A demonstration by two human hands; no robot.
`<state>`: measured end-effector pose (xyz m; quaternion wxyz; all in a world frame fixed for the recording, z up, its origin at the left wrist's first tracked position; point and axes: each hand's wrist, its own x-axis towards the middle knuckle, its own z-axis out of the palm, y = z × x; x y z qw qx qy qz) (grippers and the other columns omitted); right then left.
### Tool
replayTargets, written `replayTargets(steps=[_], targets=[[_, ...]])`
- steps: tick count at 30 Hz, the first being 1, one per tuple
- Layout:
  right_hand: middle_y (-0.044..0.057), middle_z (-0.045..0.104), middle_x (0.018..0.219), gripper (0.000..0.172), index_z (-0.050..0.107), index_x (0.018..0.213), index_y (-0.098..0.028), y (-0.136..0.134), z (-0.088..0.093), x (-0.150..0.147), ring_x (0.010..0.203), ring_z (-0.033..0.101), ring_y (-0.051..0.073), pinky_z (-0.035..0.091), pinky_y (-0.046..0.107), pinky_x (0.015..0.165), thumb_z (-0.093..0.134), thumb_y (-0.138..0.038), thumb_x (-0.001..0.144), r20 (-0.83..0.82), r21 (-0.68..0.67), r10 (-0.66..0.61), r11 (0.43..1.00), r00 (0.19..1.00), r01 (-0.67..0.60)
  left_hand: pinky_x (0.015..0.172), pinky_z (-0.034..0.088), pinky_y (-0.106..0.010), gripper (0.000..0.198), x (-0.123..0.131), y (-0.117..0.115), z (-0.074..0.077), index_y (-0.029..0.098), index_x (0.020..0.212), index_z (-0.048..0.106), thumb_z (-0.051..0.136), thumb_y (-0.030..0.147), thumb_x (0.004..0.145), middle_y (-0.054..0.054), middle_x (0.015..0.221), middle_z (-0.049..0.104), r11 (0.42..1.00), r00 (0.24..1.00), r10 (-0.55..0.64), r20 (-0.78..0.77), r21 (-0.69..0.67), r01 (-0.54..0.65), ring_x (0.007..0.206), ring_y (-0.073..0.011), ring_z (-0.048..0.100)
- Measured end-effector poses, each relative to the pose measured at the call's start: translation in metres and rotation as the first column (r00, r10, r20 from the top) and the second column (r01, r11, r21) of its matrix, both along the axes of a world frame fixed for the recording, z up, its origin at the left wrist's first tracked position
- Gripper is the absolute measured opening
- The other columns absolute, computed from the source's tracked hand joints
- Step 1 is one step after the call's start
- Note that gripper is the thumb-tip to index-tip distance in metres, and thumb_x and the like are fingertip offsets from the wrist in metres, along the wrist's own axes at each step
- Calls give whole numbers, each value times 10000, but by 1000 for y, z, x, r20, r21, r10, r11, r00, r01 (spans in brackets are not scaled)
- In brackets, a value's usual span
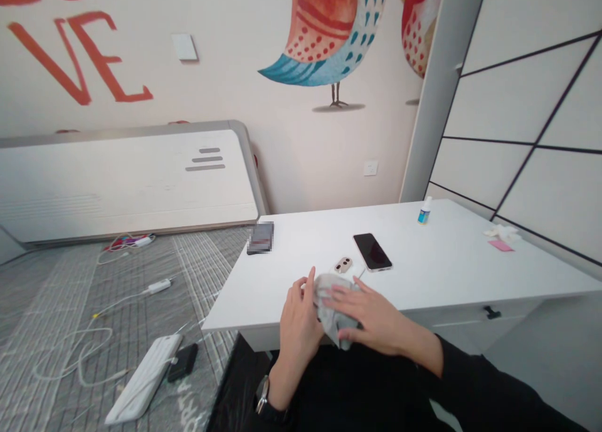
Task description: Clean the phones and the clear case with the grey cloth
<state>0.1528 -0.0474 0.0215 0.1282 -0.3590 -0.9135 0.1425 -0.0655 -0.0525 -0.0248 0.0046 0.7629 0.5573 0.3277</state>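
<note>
At the near edge of the white desk (451,263), both hands work a crumpled grey cloth (329,306). My left hand (298,325) cups the cloth from the left with its thumb raised, gripping it. My right hand (371,316) lies over the cloth with fingers stretched flat, pressing it down. Whatever sits inside the cloth is hidden. Just beyond the cloth lies a small beige case with two round holes (343,265). A black phone (372,251) rests face up a little farther back.
On the desk are a dark blurred item (261,237) at the left edge, a small blue-capped bottle (424,210), and a pink pad with white tissue (501,239) at right. The bed at left holds cables (117,300), a white power bank (145,375) and a black block (183,362).
</note>
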Motion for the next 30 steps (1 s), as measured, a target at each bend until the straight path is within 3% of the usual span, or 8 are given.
replayTargets(steps=[3,6,8,12,17,21,26,30], targets=[[156,428,1639,772,430,1601,-173,2,1,1,1549,353,375,124,697,1273,408,-700,1038,46,91,-201,976,978,197,1021,536,-472,1016,0,0,2,219,1648,221,770,242,793,-151,1372,531,1000,1000,-5,-6,-15,5,1244,-330,566],[111,393,1666,884,384,1628,-216,0,-1,0,1566,330,335,140,607,1307,479,-789,961,18,28,24,999,1000,-24,1009,536,-443,914,0,0,2,229,1654,198,605,84,849,-153,1385,528,999,999,-13,-38,-35,11,1209,-289,581],[67,387,1674,824,388,1624,-277,2,-2,1,1561,349,302,152,590,1311,469,-777,975,15,12,95,995,995,-95,1019,530,-441,919,-1,0,2,237,1656,187,558,34,840,-153,1394,518,999,999,-17,-37,-38,16,1213,-280,578],[136,411,1655,752,378,1627,-217,13,-3,5,1564,325,364,166,692,1267,439,-682,1039,67,116,-186,977,980,177,1055,514,-505,1016,-1,0,1,242,1650,202,760,250,801,-147,1402,498,999,1000,-23,1,-37,23,1268,-339,542],[93,394,1669,872,392,1624,-256,7,-3,-4,1567,334,310,133,556,1317,500,-796,949,13,14,130,991,991,-130,1046,518,-461,875,-2,-1,2,229,1657,205,581,107,877,-165,1408,502,997,999,-32,-17,-65,30,1246,-291,561],[158,413,1648,832,408,1613,-169,9,-1,-5,1564,324,363,120,657,1283,370,-752,1020,47,87,-158,984,986,153,1068,506,-501,962,-2,-1,3,187,1649,218,714,209,825,-174,1403,495,998,1000,-17,-12,-64,16,1276,-333,535],[102,378,1677,935,390,1626,-234,6,-3,-5,1561,343,321,133,557,1315,493,-838,920,24,44,112,993,993,-113,1016,534,-448,943,-3,0,3,233,1657,191,635,108,836,-155,1386,512,998,999,-38,-13,-47,37,1212,-291,577],[151,381,1668,850,375,1631,-198,9,-2,2,1563,317,385,127,683,1274,430,-762,998,71,128,-187,976,980,177,1049,519,-492,1046,-2,-1,3,261,1654,193,794,303,798,-134,1384,507,999,1000,-17,14,-32,17,1267,-341,545]])
